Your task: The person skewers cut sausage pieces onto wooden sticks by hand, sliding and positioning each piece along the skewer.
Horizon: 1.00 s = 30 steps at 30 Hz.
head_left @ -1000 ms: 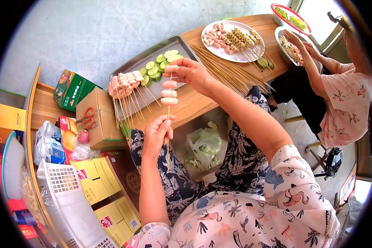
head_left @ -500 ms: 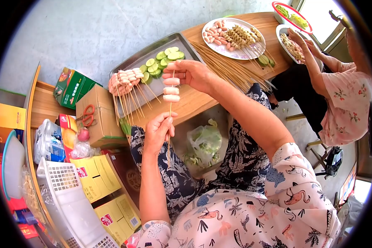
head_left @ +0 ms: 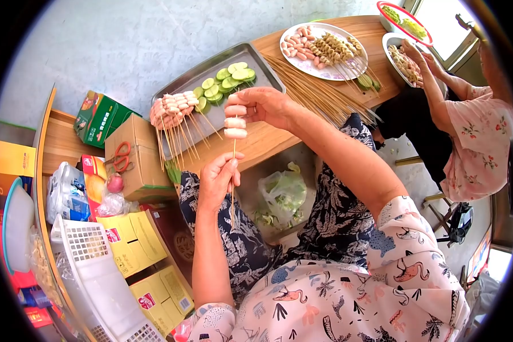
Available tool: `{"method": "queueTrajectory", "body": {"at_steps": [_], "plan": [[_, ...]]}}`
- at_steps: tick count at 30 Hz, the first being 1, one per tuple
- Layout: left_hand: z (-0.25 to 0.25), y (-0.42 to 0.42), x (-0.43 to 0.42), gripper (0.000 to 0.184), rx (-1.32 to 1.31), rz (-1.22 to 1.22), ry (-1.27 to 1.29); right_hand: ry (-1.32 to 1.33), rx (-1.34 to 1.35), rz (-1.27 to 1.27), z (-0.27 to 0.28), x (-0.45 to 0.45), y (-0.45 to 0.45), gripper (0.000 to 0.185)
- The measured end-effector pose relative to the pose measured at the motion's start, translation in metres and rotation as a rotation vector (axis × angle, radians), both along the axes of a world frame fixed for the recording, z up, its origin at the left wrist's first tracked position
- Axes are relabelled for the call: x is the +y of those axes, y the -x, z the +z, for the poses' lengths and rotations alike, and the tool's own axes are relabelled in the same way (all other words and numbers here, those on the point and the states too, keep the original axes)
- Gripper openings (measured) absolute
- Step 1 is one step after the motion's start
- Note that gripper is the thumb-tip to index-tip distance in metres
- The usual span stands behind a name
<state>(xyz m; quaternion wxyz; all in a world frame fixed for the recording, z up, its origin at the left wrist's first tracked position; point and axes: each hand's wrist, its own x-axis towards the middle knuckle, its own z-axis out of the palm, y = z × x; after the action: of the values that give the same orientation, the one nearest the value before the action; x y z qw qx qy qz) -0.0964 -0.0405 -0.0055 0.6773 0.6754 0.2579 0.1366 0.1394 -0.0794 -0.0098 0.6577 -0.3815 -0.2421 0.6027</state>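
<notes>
My left hand [head_left: 218,179] is closed around the lower part of a bamboo skewer [head_left: 233,199], held upright over my lap. Several short pale sausages [head_left: 235,134] are threaded near the skewer's top. At the tip, the fingers of my right hand [head_left: 262,107] pinch the uppermost sausage, partly hiding it. Just beyond, a metal tray [head_left: 182,80] carries finished sausage skewers [head_left: 176,108] piled at its left and green round slices [head_left: 228,80], which look like cucumber or zucchini.
Loose bamboo skewers [head_left: 313,88] lie right of the tray, beside an oval plate [head_left: 293,64] of small sausages and skewered food. A co-worker [head_left: 476,131] reaches into a bowl [head_left: 392,41]. Red scissors [head_left: 121,157] rest on a cardboard box [head_left: 145,165]. A plastic bag [head_left: 282,196] of greens sits below.
My right hand has moved slightly down the skewer, bringing the uppermost sausage close to those below it. My left hand has stayed nearly still on the stick.
</notes>
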Motion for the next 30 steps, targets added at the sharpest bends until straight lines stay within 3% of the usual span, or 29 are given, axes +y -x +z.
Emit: {"method": "queueTrajectory", "body": {"at_steps": [25,30], "plan": [[0.0,-0.002,-0.001,0.023,0.001,0.025,-0.034,0.023,0.16,0.093,-0.002,-0.002,0.016,0.03],[0.0,-0.003,-0.002,0.022,0.006,0.079,-0.03,0.043,0.082,0.192,-0.007,-0.007,0.032,0.031]]}}
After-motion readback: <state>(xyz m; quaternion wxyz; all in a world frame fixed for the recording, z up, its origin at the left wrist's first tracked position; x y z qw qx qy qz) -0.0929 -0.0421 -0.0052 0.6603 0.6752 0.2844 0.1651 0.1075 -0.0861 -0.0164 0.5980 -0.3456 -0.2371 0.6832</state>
